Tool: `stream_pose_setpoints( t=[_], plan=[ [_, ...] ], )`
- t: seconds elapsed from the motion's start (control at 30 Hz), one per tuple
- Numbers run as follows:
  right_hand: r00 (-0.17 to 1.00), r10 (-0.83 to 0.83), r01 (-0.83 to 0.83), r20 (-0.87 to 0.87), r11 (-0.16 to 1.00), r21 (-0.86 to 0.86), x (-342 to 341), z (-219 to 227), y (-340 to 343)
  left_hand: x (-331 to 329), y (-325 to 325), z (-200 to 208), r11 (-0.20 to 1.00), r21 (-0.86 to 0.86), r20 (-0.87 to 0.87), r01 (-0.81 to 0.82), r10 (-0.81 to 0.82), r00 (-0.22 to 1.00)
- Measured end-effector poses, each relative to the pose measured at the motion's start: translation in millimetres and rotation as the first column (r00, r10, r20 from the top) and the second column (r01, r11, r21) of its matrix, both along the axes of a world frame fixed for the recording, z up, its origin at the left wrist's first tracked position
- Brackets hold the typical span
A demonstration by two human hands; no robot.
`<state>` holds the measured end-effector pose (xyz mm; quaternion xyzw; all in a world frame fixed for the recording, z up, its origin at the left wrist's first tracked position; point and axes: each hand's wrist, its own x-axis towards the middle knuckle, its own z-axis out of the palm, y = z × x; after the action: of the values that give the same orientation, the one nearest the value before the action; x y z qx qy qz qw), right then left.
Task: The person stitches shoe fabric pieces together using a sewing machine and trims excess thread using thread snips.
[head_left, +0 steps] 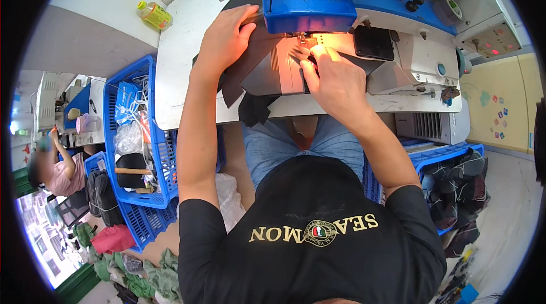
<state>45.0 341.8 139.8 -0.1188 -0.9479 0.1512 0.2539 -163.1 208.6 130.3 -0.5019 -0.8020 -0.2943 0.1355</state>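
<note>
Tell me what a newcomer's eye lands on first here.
The blue sewing machine head at top centre, its lamp casting an orange glow on the dark fabric piece under the needle. The left hand presses the fabric flat on the white table, while the right hand pinches it beside the needle. Blue crates of bagged materials stand at left.

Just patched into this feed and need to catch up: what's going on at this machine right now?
A person sits at a blue and white sewing machine, working dark fabric under its lit needle area. The left hand lies flat on the fabric at the left of the machine head. The right hand pinches the piece right beside the needle. More dark pieces hang over the table edge. A blue crate of supplies stands to the left.
</note>
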Motion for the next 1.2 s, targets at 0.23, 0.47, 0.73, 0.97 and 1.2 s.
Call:
stream_pose_setpoints(
  t=[0.23,0.47,0.73,0.97,1.2],
  plan=[
    [0.997,-0.034,0.037,-0.072,0.999,0.036,-19.7,-5.1,-2.0,17.2,-11.3,4.8,0.998,-0.015,0.065,-0.061,0.062,0.996],
    [1.000,-0.022,0.023,-0.021,0.998,0.066,-27.1,-6.4,-1.8,20.9,-26.4,12.4,0.995,0.075,0.058,-0.062,0.057,0.997],
    [0.881,0.472,-0.400,0.020,0.769,-0.498,31.7,21.3,-16.7,-36.9,-119.0,-60.1,0.958,-0.053,0.218,-0.283,0.287,0.933],
    [0.806,0.453,-0.330,0.380,0.878,-0.346,28.7,-53.2,-9.7,4.9,-82.2,-102.9,0.975,0.079,0.141,-0.208,0.196,0.970],
    [0.907,0.362,-0.290,0.215,0.907,-0.304,3.8,-101.0,-17.0,24.5,-58.4,-127.5,0.996,-0.059,0.320,-0.062,0.078,0.944]
  ],
)
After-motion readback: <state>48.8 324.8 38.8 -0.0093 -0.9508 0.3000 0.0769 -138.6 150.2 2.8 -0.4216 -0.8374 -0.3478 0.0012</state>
